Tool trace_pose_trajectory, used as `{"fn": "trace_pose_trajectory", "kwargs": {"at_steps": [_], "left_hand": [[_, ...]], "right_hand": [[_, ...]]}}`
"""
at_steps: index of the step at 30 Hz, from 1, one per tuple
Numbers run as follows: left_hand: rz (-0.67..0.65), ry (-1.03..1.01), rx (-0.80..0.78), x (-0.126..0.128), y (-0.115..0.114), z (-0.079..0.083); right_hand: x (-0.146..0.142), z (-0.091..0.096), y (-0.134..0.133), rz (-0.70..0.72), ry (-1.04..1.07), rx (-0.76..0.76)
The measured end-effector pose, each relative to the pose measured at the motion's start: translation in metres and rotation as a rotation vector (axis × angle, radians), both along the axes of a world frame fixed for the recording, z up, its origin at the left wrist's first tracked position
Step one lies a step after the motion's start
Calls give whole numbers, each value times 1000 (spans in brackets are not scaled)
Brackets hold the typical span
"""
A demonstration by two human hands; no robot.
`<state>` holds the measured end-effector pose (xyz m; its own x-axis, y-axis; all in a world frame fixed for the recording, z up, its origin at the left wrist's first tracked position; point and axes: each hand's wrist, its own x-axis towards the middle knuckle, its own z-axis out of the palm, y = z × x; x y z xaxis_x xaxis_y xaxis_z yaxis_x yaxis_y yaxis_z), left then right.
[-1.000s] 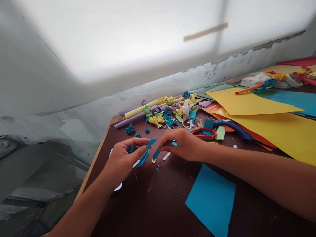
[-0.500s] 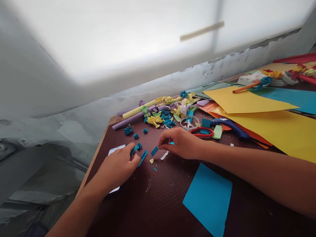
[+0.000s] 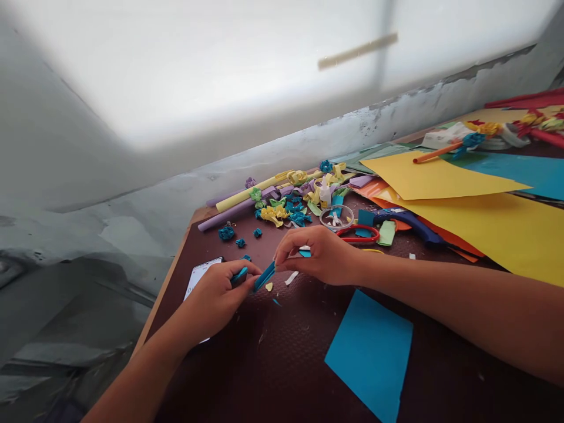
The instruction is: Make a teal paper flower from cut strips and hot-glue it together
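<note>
A narrow folded blue paper strip spans the gap between my hands. My right hand pinches its upper end with thumb and fingertips. At the lower end, my left hand closes its thumb and fingers on the strip. Another blue paper piece shows between the left fingers. Just beyond that hand lie small crumpled blue paper balls. Yellow and white paper scraps are on the table below the strip. A blue paper sheet lies flat in front of my right forearm.
A phone lies partly under my left hand on the dark table. Rolled paper tubes, crumpled paper flowers, a clear tape ring, red-handled scissors and a blue glue gun stand behind. Yellow sheets spread right.
My hands have come together. The strip in my right hand has moved left and down to my left fingers, which now grip its lower end. The view has shifted slightly.
</note>
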<state>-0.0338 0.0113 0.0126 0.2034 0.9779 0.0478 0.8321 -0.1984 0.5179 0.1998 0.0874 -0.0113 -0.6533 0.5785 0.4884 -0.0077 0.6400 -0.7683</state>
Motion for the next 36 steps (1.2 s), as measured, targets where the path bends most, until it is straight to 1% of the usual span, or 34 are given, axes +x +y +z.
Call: {"fn": "trace_pose_trajectory", "kwargs": {"at_steps": [4,7,11,14,19,22,26,32,34,36], "left_hand": [[7,-122,-24,6,-4,2],[-1,-178,-17,8,-5,3],[17,-224,-19,9,-5,1],[0,-211,-17,7,-3,-1],[-16,-103,-10,6,-2,-4],[-37,-117,-5,9,-2,-3],[15,-196,-19,10,-3,-1],[65,-294,-46,9,-2,-5],[72,-386,-109,10,-3,-6],[92,-536,-234,11,-4,-7]], "right_hand": [[0,-1,-2,-3,-28,18],[0,-1,-3,-6,-47,40],[0,-2,-4,-3,-66,21],[0,-1,-5,-34,-93,-1],[1,2,-6,-54,-95,27],[1,1,-4,-65,-126,27],[1,-2,0,-99,-193,65],[1,-2,-4,-107,-173,65],[1,0,-6,-94,-149,58],[0,2,-7,-67,-111,59]]}}
